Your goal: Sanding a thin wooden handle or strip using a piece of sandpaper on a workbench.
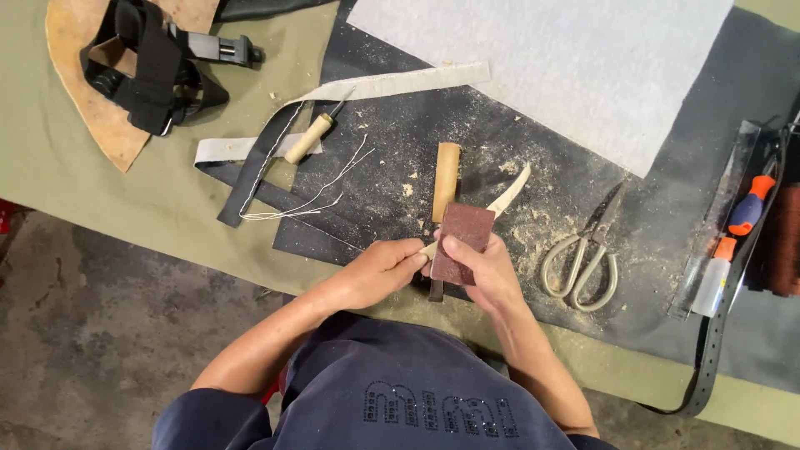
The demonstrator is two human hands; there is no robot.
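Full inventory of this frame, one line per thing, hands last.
sandpaper piece: 1, reddish brown, in the right hand, mid table
pale curved strip: 1, cream, pinched by the left hand, runs under the sandpaper piece
wooden handle: 1, tan, just behind the hands
awl: 1, wooden grip, left of centre
thread: loose strands, white, beside the awl
scissors: 1, pale metal, right of the hands
dark mat: 1, black, dusted with shavings
grey sheet: 1, top right
belt: 1, black, punched holes, right edge
tan leather piece: 1, top left
left hand: pinching the strip
right hand: gripping the sandpaper
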